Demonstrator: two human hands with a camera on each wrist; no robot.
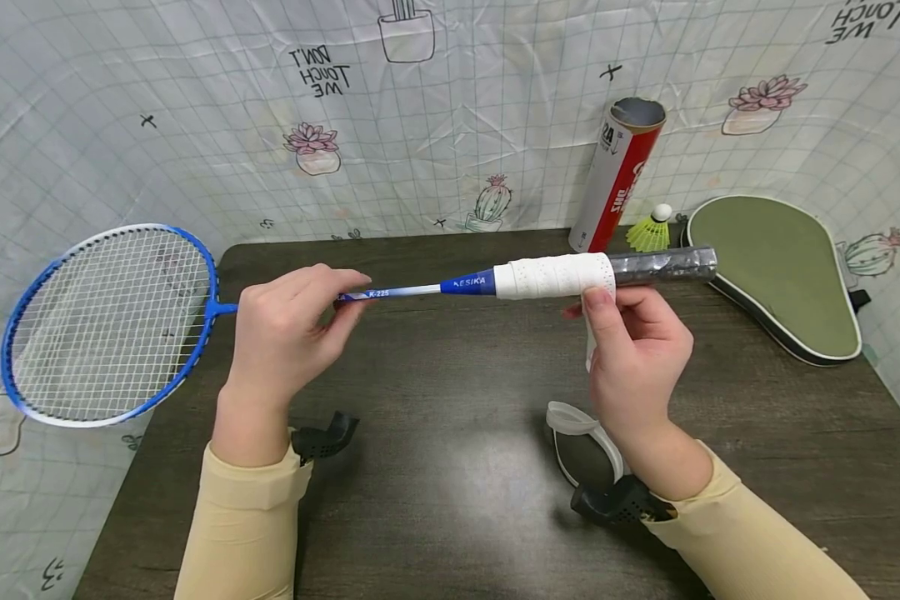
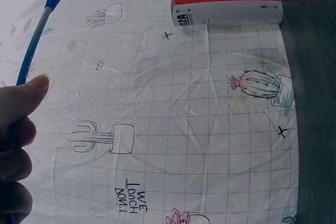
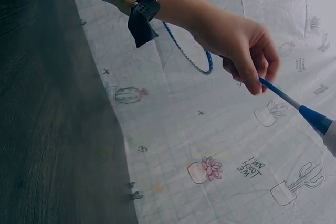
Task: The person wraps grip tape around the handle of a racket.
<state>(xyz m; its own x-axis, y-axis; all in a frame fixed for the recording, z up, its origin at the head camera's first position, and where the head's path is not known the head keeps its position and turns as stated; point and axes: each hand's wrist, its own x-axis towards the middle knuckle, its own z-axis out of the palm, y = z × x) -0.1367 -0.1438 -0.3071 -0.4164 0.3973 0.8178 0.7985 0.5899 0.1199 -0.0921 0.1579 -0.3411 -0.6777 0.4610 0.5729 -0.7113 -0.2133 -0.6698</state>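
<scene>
A blue and white badminton racket is held level above the table, its strung head at the left. My left hand pinches the shaft between thumb and fingers; the right wrist view also shows this left hand on the shaft. White grip tape is wound round the front part of the handle. Beyond it the dark, shiny handle end is bare. With thumb and fingers, my right hand pinches the tape at the last turn. The loose tape hangs behind that hand, and a loop of white tape shows lower down.
At the back of the dark table stands a red and white shuttlecock tube. Beside it sits a yellow shuttlecock. A green paddle-shaped case lies at the right. Patterned cloth hangs behind.
</scene>
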